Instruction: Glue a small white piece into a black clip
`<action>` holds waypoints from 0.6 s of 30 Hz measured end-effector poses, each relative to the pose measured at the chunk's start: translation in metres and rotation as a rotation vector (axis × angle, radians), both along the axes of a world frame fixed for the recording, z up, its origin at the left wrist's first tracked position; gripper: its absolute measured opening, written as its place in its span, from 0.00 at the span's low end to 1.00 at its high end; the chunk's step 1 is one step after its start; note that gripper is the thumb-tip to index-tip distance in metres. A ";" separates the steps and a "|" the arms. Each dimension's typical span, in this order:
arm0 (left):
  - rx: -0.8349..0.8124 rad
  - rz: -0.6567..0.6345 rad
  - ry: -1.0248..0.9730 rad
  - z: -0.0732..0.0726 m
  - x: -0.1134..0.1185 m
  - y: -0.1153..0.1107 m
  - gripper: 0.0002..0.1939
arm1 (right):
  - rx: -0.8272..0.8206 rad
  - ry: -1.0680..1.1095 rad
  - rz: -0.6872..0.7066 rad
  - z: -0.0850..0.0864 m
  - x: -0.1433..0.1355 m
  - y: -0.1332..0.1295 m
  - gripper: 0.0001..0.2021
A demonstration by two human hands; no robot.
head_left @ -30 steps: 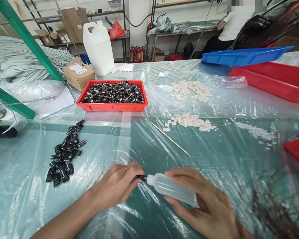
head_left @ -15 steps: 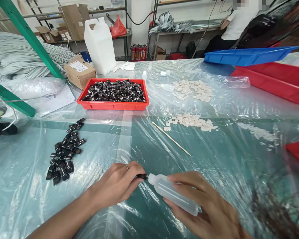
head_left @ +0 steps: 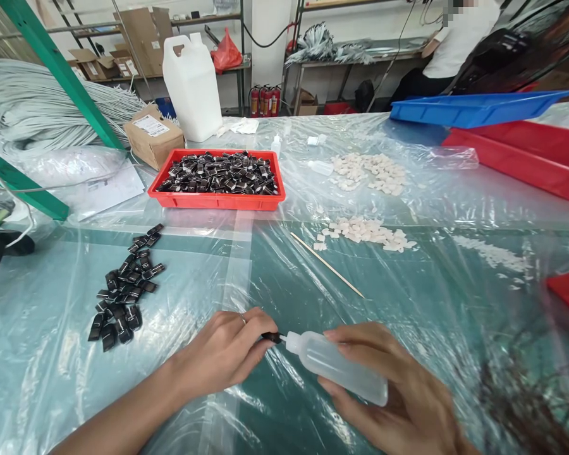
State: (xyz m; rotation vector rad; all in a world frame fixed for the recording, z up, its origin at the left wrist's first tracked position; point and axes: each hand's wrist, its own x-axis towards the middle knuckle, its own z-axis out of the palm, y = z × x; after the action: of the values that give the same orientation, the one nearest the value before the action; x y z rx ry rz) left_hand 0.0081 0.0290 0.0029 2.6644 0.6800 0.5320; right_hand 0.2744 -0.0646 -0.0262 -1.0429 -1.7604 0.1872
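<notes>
My left hand (head_left: pixel 232 347) pinches a small black part (head_left: pixel 272 337) between thumb and fingers, low in the middle of the view. In my right hand (head_left: pixel 389 379) is a translucent squeeze bottle (head_left: pixel 344 366), lying tilted with its narrow tip at the black part. Whether the tip touches the part or sits inside it is too small to tell. Several similar black parts (head_left: pixel 118 309) lie in a loose pile to the left. Beyond my hands a thin wooden stick (head_left: pixel 327 264) rests on the plastic-covered table (head_left: pixel 208 272), near a heap of small whitish pieces (head_left: pixel 370 232).
A red tray (head_left: pixel 218 201) full of black parts stands behind, beside a cardboard box (head_left: pixel 152 136) and a white jug (head_left: pixel 194 95). More whitish pieces (head_left: pixel 384 172) lie farther back. Blue (head_left: pixel 474 110) and red trays (head_left: pixel 526 151) are at the right; a person (head_left: pixel 462 44) sits beyond.
The squeeze bottle and my right hand have shifted slightly to the right, and the bottle's tip has drawn back a little from my left fingers. My left hand has barely moved.
</notes>
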 end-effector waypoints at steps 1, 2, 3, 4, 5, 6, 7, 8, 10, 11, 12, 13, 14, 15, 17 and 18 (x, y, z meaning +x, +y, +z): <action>0.012 0.008 -0.011 0.002 0.000 0.000 0.03 | -0.018 0.043 -0.006 0.001 0.001 0.001 0.27; 0.023 0.017 -0.025 0.005 0.000 -0.001 0.02 | -0.036 0.082 -0.009 0.001 0.002 0.002 0.26; 0.029 0.026 -0.043 0.008 0.000 -0.002 0.02 | -0.056 0.116 -0.014 0.002 0.003 0.003 0.26; 0.027 0.035 -0.060 0.011 -0.001 -0.003 0.02 | -0.076 0.145 -0.018 0.003 0.004 0.004 0.25; 0.017 0.043 -0.077 0.015 -0.001 -0.004 0.03 | -0.101 0.166 -0.022 0.004 0.005 0.005 0.25; -0.005 0.044 -0.094 0.018 -0.002 -0.005 0.05 | -0.124 0.184 -0.030 0.004 0.005 0.006 0.24; -0.031 0.045 -0.114 0.021 -0.003 -0.006 0.08 | -0.143 0.201 -0.035 0.004 0.006 0.006 0.24; -0.061 0.048 -0.136 0.023 -0.003 -0.007 0.11 | -0.155 0.213 -0.037 0.004 0.006 0.006 0.24; -0.121 0.055 -0.175 0.023 -0.003 -0.008 0.14 | -0.161 0.232 -0.030 0.003 0.007 0.006 0.23; -0.151 0.063 -0.186 0.022 -0.002 -0.008 0.15 | -0.158 0.236 -0.024 0.003 0.007 0.007 0.23; -0.175 0.079 -0.195 0.020 -0.002 -0.007 0.14 | -0.156 0.238 -0.017 0.002 0.007 0.007 0.23; -0.189 0.097 -0.208 0.017 -0.001 -0.007 0.14 | -0.152 0.238 -0.011 0.002 0.007 0.007 0.23; -0.194 0.114 -0.230 0.014 0.001 -0.007 0.13 | -0.151 0.239 -0.006 0.002 0.007 0.008 0.23; -0.190 0.124 -0.261 0.011 0.001 -0.006 0.11 | -0.152 0.241 0.001 0.001 0.007 0.008 0.24; -0.165 0.118 -0.320 0.006 0.002 -0.006 0.07 | -0.159 0.240 0.023 0.001 0.005 0.008 0.23; -0.148 0.103 -0.334 0.005 0.003 -0.006 0.05 | -0.161 0.234 0.039 0.001 0.004 0.007 0.23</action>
State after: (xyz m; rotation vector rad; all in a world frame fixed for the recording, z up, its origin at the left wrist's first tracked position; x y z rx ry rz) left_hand 0.0107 0.0230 0.0081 2.3360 0.7248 0.8928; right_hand 0.2784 -0.0573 -0.0253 -1.0554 -1.5732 0.4634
